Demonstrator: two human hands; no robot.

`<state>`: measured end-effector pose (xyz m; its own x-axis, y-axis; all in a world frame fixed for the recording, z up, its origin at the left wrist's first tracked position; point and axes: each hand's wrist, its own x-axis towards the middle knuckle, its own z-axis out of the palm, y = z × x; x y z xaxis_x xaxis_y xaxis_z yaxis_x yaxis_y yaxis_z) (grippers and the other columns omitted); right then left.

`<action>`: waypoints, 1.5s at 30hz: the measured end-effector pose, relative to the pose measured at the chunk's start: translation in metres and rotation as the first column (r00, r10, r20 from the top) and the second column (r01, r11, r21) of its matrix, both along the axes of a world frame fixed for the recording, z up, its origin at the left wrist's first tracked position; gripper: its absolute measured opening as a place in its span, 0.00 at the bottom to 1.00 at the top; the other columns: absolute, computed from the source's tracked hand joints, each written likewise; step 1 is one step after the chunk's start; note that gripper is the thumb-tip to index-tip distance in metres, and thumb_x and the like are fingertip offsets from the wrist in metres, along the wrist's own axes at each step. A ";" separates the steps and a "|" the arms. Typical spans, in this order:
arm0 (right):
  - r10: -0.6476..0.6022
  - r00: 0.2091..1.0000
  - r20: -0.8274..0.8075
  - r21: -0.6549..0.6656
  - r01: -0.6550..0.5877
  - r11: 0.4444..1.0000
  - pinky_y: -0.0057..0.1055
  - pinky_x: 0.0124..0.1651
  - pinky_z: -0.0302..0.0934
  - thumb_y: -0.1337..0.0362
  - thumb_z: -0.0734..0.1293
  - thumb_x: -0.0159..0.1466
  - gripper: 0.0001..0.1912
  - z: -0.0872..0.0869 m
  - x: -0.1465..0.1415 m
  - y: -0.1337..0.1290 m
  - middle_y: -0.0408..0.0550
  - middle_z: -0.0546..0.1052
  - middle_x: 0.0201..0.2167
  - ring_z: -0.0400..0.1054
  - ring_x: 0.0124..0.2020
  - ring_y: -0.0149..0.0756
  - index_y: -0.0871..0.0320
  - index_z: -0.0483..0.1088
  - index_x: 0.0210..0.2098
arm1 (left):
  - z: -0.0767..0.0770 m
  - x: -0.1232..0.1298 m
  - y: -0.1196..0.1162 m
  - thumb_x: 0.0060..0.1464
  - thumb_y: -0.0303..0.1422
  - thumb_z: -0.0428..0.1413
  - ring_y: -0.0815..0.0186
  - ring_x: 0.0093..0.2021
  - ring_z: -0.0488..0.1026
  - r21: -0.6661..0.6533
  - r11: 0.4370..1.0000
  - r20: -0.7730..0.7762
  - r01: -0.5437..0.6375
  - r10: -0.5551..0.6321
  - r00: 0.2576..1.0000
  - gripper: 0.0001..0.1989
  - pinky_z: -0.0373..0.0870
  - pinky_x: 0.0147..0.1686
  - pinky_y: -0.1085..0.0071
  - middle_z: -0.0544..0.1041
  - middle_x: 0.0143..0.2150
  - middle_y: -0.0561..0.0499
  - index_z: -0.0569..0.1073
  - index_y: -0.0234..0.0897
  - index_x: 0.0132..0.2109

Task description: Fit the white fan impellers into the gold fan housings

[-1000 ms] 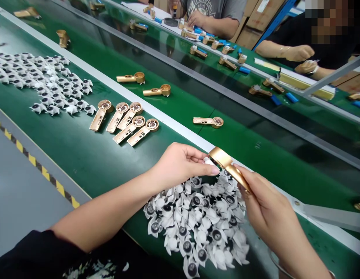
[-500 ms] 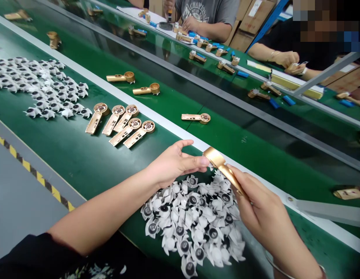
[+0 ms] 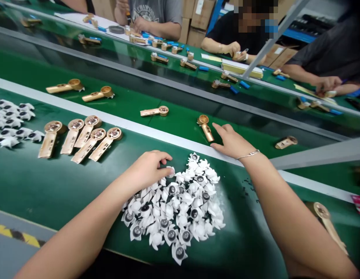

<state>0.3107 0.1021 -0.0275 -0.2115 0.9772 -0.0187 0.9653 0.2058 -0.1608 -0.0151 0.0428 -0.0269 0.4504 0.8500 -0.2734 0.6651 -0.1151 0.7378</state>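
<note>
My right grip [image 3: 230, 141] is spread apart beside a gold, round-headed plastic casing [image 3: 206, 129]; my left grip [image 3: 150, 166] meets a white, bladed plastic wheel [image 3: 171, 175], whether clamped I cannot tell

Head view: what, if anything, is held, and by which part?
The right hand holds nothing, open beside a gold part. Whether the left hand holds the white bladed piece at its thumb cannot be told.

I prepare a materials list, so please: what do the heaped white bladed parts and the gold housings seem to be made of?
White bladed parts: probably moulded plastic, satin finish; their thin, repeated shapes suggest it. Gold housings: possibly metallic-coated plastic, judging by shiny highlights; metal remains possible.
</note>
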 end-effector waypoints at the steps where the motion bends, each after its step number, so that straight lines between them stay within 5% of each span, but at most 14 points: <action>1: -0.003 1.000 -0.003 0.005 0.003 1.000 0.41 0.41 0.67 0.57 0.68 0.60 0.39 0.006 0.005 -0.012 0.62 0.68 0.54 0.72 0.36 0.44 0.62 0.58 0.67 | -0.001 0.001 0.001 0.55 0.46 0.56 0.60 0.38 0.72 0.017 1.000 -0.019 -0.019 0.019 1.000 0.22 0.66 0.35 0.67 0.77 0.46 0.44 0.77 0.39 0.52; 7: -0.011 0.996 -0.091 -0.005 0.010 1.000 0.39 0.43 0.68 0.61 0.60 0.69 0.12 0.012 0.028 -0.128 0.53 0.75 0.39 0.71 0.38 0.41 0.59 0.72 0.42 | 0.004 0.001 0.008 0.54 0.50 0.58 0.58 0.40 0.73 0.089 0.996 -0.120 0.029 -0.019 0.993 0.27 0.67 0.36 0.67 0.75 0.50 0.43 0.74 0.42 0.57; 10: -0.035 0.985 -0.168 -0.014 0.033 0.999 0.38 0.43 0.69 0.64 0.60 0.70 0.08 -0.004 0.033 -0.180 0.52 0.76 0.39 0.72 0.39 0.40 0.58 0.71 0.41 | 0.002 0.002 0.008 0.53 0.51 0.58 0.57 0.41 0.72 0.081 0.996 -0.163 0.049 -0.035 0.986 0.28 0.66 0.36 0.66 0.74 0.51 0.42 0.74 0.42 0.57; 14: -0.061 0.976 -0.209 0.053 0.074 0.996 0.40 0.46 0.71 0.66 0.61 0.70 0.07 -0.019 0.026 -0.214 0.54 0.76 0.42 0.73 0.42 0.41 0.58 0.71 0.44 | -0.004 0.006 0.008 0.58 0.50 0.54 0.57 0.39 0.72 0.150 0.989 -0.204 0.001 0.030 0.979 0.24 0.66 0.38 0.65 0.75 0.45 0.44 0.76 0.42 0.54; 19: -0.016 0.984 -0.177 0.125 0.038 0.991 0.40 0.49 0.71 0.68 0.63 0.69 0.08 -0.024 0.012 -0.225 0.55 0.77 0.43 0.73 0.44 0.42 0.60 0.73 0.44 | -0.009 0.005 0.012 0.55 0.52 0.56 0.60 0.35 0.72 0.184 0.980 -0.210 -0.082 0.120 0.970 0.24 0.67 0.36 0.66 0.76 0.38 0.48 0.76 0.43 0.53; 24: 0.004 1.000 0.015 0.194 -0.006 0.981 0.42 0.42 0.73 0.67 0.60 0.70 0.11 -0.025 0.000 -0.223 0.57 0.78 0.39 0.75 0.38 0.44 0.64 0.74 0.42 | -0.010 -0.004 0.016 0.52 0.50 0.59 0.61 0.36 0.72 0.136 0.989 -0.186 -0.056 0.081 0.979 0.24 0.68 0.35 0.66 0.74 0.39 0.48 0.76 0.43 0.52; 30: -0.081 0.997 -0.016 0.142 0.082 0.986 0.33 0.27 0.69 0.63 0.59 0.70 0.12 -0.024 -0.005 -0.215 0.50 0.77 0.30 0.73 0.25 0.37 0.60 0.71 0.34 | -0.009 -0.009 0.017 0.54 0.43 0.59 0.63 0.37 0.72 0.133 0.991 -0.130 -0.007 0.024 0.991 0.18 0.69 0.36 0.67 0.74 0.40 0.48 0.78 0.43 0.50; 34: -0.159 0.987 -0.020 0.222 0.159 0.962 0.32 0.28 0.69 0.60 0.60 0.70 0.13 -0.032 -0.006 -0.219 0.50 0.78 0.31 0.75 0.27 0.38 0.60 0.71 0.36 | -0.007 -0.008 0.015 0.54 0.38 0.59 0.64 0.36 0.72 0.140 0.990 -0.095 -0.026 0.040 0.995 0.15 0.69 0.37 0.67 0.73 0.40 0.49 0.78 0.41 0.48; 40: -0.058 0.982 0.180 0.255 0.010 0.967 0.36 0.31 0.69 0.65 0.58 0.71 0.13 -0.034 -0.010 -0.221 0.56 0.77 0.33 0.74 0.31 0.43 0.64 0.71 0.38 | -0.011 -0.004 0.014 0.52 0.38 0.60 0.64 0.34 0.71 0.198 0.979 -0.079 -0.042 0.059 0.995 0.12 0.69 0.34 0.67 0.74 0.40 0.48 0.77 0.40 0.44; 45: -0.071 0.972 0.224 0.226 0.019 0.974 0.36 0.27 0.66 0.67 0.57 0.69 0.10 -0.024 -0.013 -0.205 0.53 0.73 0.29 0.70 0.26 0.42 0.62 0.68 0.35 | -0.008 -0.002 0.010 0.49 0.37 0.63 0.64 0.36 0.74 0.191 0.940 0.145 -0.281 0.257 0.956 0.10 0.73 0.37 0.65 0.77 0.49 0.46 0.73 0.38 0.38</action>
